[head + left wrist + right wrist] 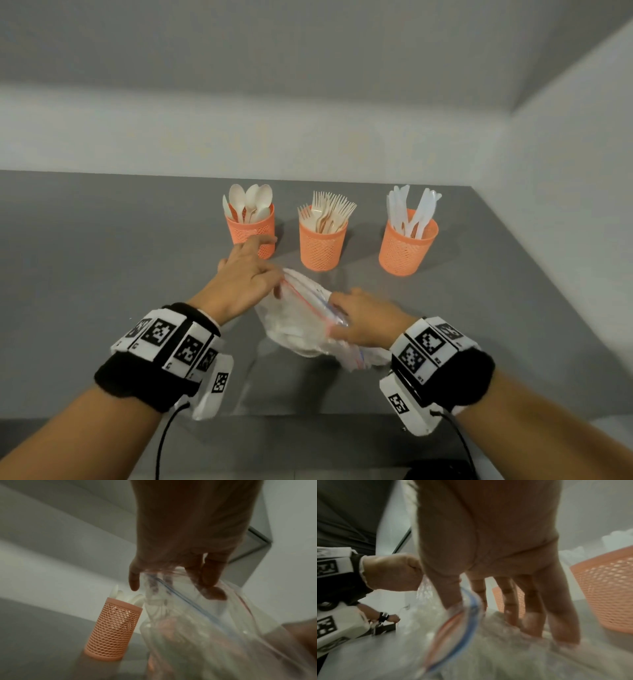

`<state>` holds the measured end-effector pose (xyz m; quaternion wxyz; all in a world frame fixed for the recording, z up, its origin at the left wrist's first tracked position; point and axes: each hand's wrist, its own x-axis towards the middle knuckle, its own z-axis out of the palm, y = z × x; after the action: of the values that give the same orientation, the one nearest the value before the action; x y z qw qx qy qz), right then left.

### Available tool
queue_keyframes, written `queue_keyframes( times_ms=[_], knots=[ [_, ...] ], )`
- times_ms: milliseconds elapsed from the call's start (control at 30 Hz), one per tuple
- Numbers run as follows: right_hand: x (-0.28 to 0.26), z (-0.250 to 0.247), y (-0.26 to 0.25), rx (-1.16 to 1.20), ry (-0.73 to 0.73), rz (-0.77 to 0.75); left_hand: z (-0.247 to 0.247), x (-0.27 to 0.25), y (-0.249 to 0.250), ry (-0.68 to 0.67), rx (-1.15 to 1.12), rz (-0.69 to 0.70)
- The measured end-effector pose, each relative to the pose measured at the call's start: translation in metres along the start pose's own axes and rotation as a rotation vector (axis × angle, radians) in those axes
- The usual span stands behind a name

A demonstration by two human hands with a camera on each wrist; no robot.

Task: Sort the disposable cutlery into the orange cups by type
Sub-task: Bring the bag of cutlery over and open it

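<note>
Both forearms are bare, entering from the lower corners of the head view. Each wrist wears a black fabric band [137, 377] ringed with white blocks printed with black square-patterned markers [430, 341]. A thin black cable [164, 442] trails from each band toward the bottom edge.

No readable text is showing anywhere; the wrist bands [164, 339] are carrying only black-and-white square code markers, with tiny characters too small to read.

Bag [301, 325] lies before three cups [322, 245] on table [102, 257]
</note>
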<state>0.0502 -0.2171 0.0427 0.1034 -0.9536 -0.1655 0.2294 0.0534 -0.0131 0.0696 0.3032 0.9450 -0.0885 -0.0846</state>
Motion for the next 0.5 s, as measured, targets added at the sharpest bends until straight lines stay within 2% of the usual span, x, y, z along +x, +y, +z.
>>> queue_keyframes(
  times_ms=[67,133,200,300,367,433,500],
  knots=[
    [0.001,-0.006,0.002,0.091,0.069,-0.042,-0.003,0.003,0.001,-0.065,-0.175,-0.007],
    [0.001,-0.013,0.015,0.296,0.141,-0.031,-0.003,0.004,-0.004,-0.151,-0.321,-0.067],
    [0.000,-0.019,0.029,0.453,0.321,0.014,0.004,0.005,-0.011,-0.149,-0.211,-0.122],
    [-0.002,-0.019,0.038,0.469,0.493,0.090,0.021,0.006,-0.019,-0.091,0.157,-0.129],
    [-0.004,-0.018,0.038,0.654,0.496,0.159,0.027,0.004,-0.017,-0.044,0.232,-0.086],
    [-0.007,-0.019,0.037,1.092,0.370,0.184,0.031,0.003,-0.015,-0.018,0.174,-0.034],
    [-0.009,-0.024,0.034,1.479,0.273,0.119,0.033,0.003,-0.014,-0.008,0.074,0.001]
  ],
)
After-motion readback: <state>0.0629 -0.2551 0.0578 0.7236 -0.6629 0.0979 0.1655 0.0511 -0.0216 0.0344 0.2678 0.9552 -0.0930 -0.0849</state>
